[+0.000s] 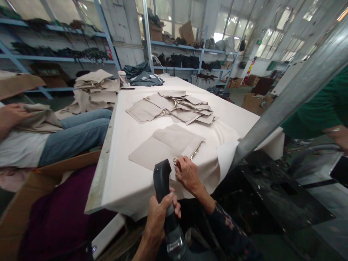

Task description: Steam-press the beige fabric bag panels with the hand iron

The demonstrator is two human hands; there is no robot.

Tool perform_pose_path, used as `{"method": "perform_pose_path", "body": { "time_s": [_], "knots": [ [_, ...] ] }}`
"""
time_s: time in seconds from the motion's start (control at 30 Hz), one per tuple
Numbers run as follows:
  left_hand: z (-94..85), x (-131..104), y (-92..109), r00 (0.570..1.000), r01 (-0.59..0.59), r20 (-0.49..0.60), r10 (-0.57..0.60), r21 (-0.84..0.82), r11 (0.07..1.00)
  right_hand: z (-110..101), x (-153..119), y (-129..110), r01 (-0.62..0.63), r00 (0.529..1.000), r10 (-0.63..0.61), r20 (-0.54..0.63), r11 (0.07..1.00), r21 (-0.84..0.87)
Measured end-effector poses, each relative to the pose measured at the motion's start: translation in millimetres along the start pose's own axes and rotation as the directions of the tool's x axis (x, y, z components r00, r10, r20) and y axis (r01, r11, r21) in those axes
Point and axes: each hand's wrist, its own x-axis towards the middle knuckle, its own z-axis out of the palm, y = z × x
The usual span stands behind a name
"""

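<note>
My left hand is wrapped round a black vacuum-hose handle, whose angled head points up at the table's near edge. Lower down, a shiny band circles the hose. My right hand has its fingers closed at the near corner of a beige fabric piece, pinching the end of its gold metal zipper. Something small and red shows at those fingertips, too small to name. Further back on the cloth-covered table lies a loose heap of similar beige pieces with metal zippers.
A slanted metal post rises at the table's right side. On the left sits a person in jeans holding beige fabric, beside a cardboard box of purple cloth. Dark folded fabric lies at the far end. A green-sleeved person is at right.
</note>
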Motion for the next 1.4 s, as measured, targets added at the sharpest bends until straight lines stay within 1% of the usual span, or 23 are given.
{"method": "perform_pose_path", "body": {
  "time_s": [0.07, 0.13, 0.23, 0.33, 0.53, 0.6, 0.67, 0.7, 0.77, 0.83, 0.9, 0.97, 1.0, 1.03, 1.1, 1.13, 1.17, 1.2, 1.23, 1.27, 1.33, 1.37, 1.4],
  "knots": [
    [-2.4, 0, 0, 1.000, -0.012, 0.003, 0.012, -0.006, 1.000, 2, -7, 6, 0.026, 0.998, -0.020, -0.065, 0.996, 0.091],
    [-4.5, 1, 0, 1.000, -0.011, 0.001, 0.011, -0.010, 1.000, 5, -18, 13, 0.083, 0.989, -0.060, -0.136, 0.981, 0.173],
    [-4.8, 2, -2, 0.999, 0.007, 0.031, -0.007, 0.002, 1.000, 7, -32, 22, 0.139, 0.973, -0.086, -0.216, 0.961, 0.241],
    [0.4, 5, -4, 0.995, 0.020, 0.101, -0.024, 0.040, 0.999, 10, -41, 27, 0.135, 0.969, -0.071, -0.238, 0.955, 0.265],
    [21.9, 21, -8, 0.983, 0.041, 0.171, -0.063, 0.130, 0.991, 13, -53, 31, 0.142, 0.964, -0.067, -0.258, 0.949, 0.282],
    [27.5, 26, -9, 0.981, 0.032, 0.187, -0.059, 0.146, 0.989, 12, -57, 32, 0.114, 0.963, -0.031, -0.269, 0.947, 0.299],
    [30.4, 28, -10, 0.984, 0.008, 0.176, -0.032, 0.139, 0.990, 11, -57, 32, 0.037, 0.962, 0.055, -0.267, 0.945, 0.326],
    [30.8, 27, -10, 0.987, -0.008, 0.161, -0.013, 0.130, 0.991, 11, -54, 32, -0.019, 0.964, 0.108, -0.243, 0.939, 0.343],
    [30.0, 22, -8, 0.992, -0.042, 0.125, 0.028, 0.112, 0.993, 8, -46, 32, -0.144, 0.964, 0.214, -0.158, 0.920, 0.364],
    [27.6, 14, -6, 0.993, -0.071, 0.106, 0.060, 0.104, 0.992, 4, -34, 32, -0.262, 0.951, 0.302, -0.061, 0.898, 0.354],
    [24.4, 6, -3, 0.992, -0.091, 0.101, 0.080, 0.105, 0.990, -1, -25, 30, -0.340, 0.935, 0.356, 0.011, 0.883, 0.322],
    [20.4, 0, -1, 0.992, -0.094, 0.094, 0.085, 0.099, 0.991, -7, -22, 27, -0.361, 0.931, 0.362, 0.049, 0.892, 0.271],
    [18.1, -3, 0, 0.992, -0.095, 0.090, 0.086, 0.090, 0.991, -10, -23, 24, -0.349, 0.936, 0.349, 0.046, 0.906, 0.239],
    [15.6, -5, 0, 0.993, -0.092, 0.086, 0.085, 0.081, 0.992, -12, -26, 21, -0.328, 0.943, 0.331, 0.023, 0.922, 0.204],
    [9.8, -8, 0, 0.994, -0.092, 0.072, 0.088, 0.063, 0.994, -13, -36, 14, -0.281, 0.954, 0.293, -0.062, 0.947, 0.155],
    [6.6, -9, 0, 0.994, -0.095, 0.064, 0.092, 0.055, 0.994, -13, -40, 11, -0.263, 0.955, 0.280, -0.094, 0.951, 0.163],
    [3.5, -10, 0, 0.994, -0.100, 0.053, 0.097, 0.046, 0.994, -12, -44, 7, -0.258, 0.953, 0.285, -0.108, 0.944, 0.207],
    [0.7, -12, 0, 0.994, -0.100, 0.045, 0.099, 0.037, 0.994, -10, -46, 4, -0.272, 0.946, 0.310, -0.094, 0.918, 0.288],
    [-1.9, -13, 0, 0.994, -0.103, 0.037, 0.102, 0.025, 0.994, -8, -47, 1, -0.303, 0.935, 0.350, -0.051, 0.866, 0.397],
    [-4.0, -15, 0, 0.994, -0.103, 0.033, 0.103, 0.013, 0.995, -6, -45, -1, -0.351, 0.915, 0.402, 0.012, 0.783, 0.514],
    [-6.8, -19, 2, 0.995, -0.098, 0.022, 0.098, -0.003, 0.995, -4, -37, -3, -0.473, 0.844, 0.504, 0.187, 0.531, 0.703],
    [-7.7, -21, 3, 0.995, -0.096, 0.018, 0.096, -0.006, 0.995, -4, -31, -3, -0.523, 0.802, 0.532, 0.271, 0.407, 0.749],
    [-8.2, -24, 4, 0.996, -0.093, 0.014, 0.093, -0.008, 0.996, -5, -25, -3, -0.560, 0.767, 0.545, 0.339, 0.309, 0.769]
  ]
}}
